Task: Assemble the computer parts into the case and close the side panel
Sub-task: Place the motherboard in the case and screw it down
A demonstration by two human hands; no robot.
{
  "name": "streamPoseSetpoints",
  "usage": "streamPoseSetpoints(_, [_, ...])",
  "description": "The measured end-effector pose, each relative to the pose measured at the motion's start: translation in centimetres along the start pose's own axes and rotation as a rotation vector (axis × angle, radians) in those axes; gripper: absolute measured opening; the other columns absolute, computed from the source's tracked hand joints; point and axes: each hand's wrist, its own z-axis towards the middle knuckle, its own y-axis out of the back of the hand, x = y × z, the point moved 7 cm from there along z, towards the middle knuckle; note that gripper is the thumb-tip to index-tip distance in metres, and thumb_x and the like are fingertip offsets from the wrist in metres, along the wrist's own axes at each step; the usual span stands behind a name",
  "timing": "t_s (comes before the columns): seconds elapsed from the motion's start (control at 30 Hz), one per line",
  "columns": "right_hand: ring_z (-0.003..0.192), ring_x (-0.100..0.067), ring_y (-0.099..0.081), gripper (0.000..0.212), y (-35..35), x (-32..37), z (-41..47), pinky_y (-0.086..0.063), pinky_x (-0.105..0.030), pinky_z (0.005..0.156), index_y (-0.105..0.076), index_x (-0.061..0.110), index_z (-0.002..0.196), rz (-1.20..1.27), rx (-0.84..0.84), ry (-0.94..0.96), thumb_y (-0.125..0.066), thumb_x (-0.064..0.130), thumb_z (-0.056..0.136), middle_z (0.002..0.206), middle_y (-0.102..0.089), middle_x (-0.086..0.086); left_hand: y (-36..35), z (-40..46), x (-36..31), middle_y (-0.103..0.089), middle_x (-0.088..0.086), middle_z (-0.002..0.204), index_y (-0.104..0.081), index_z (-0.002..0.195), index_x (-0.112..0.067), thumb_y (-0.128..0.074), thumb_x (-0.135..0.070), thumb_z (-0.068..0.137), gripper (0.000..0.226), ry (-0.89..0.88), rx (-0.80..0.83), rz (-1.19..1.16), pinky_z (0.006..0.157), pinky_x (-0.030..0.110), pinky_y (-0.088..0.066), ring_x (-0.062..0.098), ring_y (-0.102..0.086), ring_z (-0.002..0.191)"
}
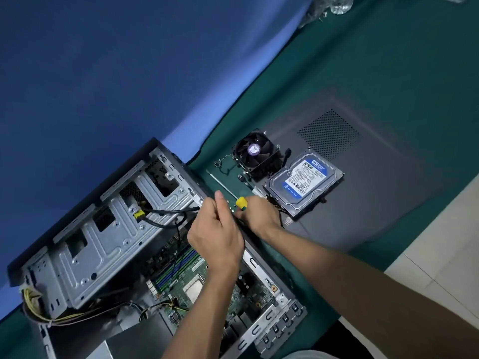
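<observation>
Case [108, 229] lain open on green mat [363, 73]. Small circuit card [231, 206] pinched at case rim by left hand [215, 237]; right hand [259, 216] curled at yellow plug [241, 202], hold unclear. Card judged light, stiff, fragile: best held by edges. Hard drive [304, 177] and fan [255, 154] waiting on side panel [375, 164].

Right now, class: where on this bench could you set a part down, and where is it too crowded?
Free: the bare side panel beyond the hard drive, and the green mat beyond that panel. Crowded: the strip between the open case and the drive, where the cooler fan, the screwdriver and both hands sit.
</observation>
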Motion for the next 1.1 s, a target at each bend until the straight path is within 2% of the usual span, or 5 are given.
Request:
streamPoseSetpoints(0.23, [0.092,-0.032,-0.064,0.018,-0.4,0.1,0.2,-0.042,-0.03,0.068,-0.065,0.015,0.097,-0.02,-0.025,0.017,-0.06,0.026,0.083,0.093,-0.069,-0.011,0.1,0.1,-0.1,-0.018,-0.005,0.046,-0.015,0.056,-0.025,-0.038,-0.043,0.094,0.048,-0.026,0.003,0.017,0.053,0.03,-0.016,0.01,-0.021,0.045])
streamPoseSetpoints(0.37, [0.073,-0.031,-0.055,0.023,0.3,-0.8,-1.0,-0.036,-0.029,0.06,-0.053,0.015,0.07,0.077,-0.05,-0.026,-0.06,0.032,0.084,0.079,-0.065,-0.009,0.2,0.1,-0.5,-0.026,-0.004,0.047,-0.024,0.058,-0.021,-0.033,-0.044,0.096,0.045,-0.064,-0.007,0.078,0.054,0.032,-0.019,0.019,-0.029,0.048])
streamPoseSetpoints(0.73, [0.075,-0.029,-0.059,0.024,6.0,1.6,-5.7,-0.046,-0.033,0.065,-0.063,0.016,0.069,0.333,-0.189,0.106,-0.065,0.033,0.085,0.069,-0.061,-0.004,0.9,-0.9,-0.8,-0.045,-0.008,0.055,-0.05,0.076,-0.016,-0.026,-0.031,0.101,0.039,-0.054,0.016,0.019,0.058,0.032,-0.026,0.021,-0.045,0.057])
streamPoseSetpoints(0.97, [0.06,-0.021,-0.056,0.016,7.9,6.7,-7.9,-0.053,-0.04,0.067,-0.067,0.021,0.067,0.414,-0.102,0.265,-0.065,0.021,0.083,0.059,-0.058,0.005,1.3,-0.1,0.6,-0.056,-0.002,0.053,-0.057,0.075,-0.011,-0.029,-0.028,0.102,0.043,0.215,0.318,-0.368,0.053,0.033,-0.038,0.016,-0.048,0.049])
streamPoseSetpoints(1.1, [0.05,-0.019,-0.05,0.018,7.2,9.2,-8.7,-0.047,-0.036,0.057,-0.068,0.005,0.076,0.446,-0.007,0.338,-0.069,0.022,0.082,0.057,-0.057,-0.004,3.5,1.1,1.0,-0.06,0.005,0.061,-0.057,0.074,-0.009,-0.033,-0.024,0.101,0.039,0.159,0.396,-0.275,0.055,0.033,-0.038,0.018,-0.049,0.053])
